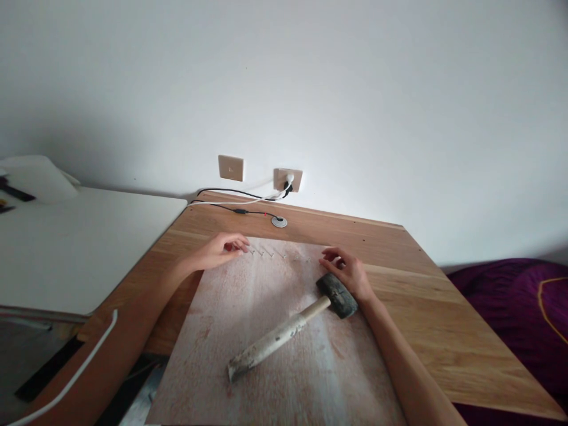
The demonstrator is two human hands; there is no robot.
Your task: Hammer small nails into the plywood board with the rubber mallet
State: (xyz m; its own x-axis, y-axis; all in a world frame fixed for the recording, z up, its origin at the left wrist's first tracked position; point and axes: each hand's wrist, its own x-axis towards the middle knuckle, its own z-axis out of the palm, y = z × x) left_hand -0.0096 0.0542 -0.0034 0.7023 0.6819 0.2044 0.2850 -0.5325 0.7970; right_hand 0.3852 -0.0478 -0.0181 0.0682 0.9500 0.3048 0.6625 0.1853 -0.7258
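A rubber mallet with a black head (338, 296) and a worn, whitish wooden handle (279, 338) lies slantwise across a pale, stained wooden board (213, 331). Near the board's far edge runs a row of several small nails (272, 255), standing up from the surface. At the left end of this row is my left hand (222, 248), fingers curved and a little apart, with nothing visible in them. My right hand (350, 271) rests by the board's far right corner, just behind the mallet head. Its fingers are loosely bent, with a gap between thumb and fingertips.
Beneath the board is a wooden table (412, 307) against a white wall. Cables run from a wall socket (288, 179) past a round cable grommet (279, 222). To the left stands a white table (110, 236); purple fabric (497, 296) lies on the right. A white cord (84, 370) crosses near my left forearm.
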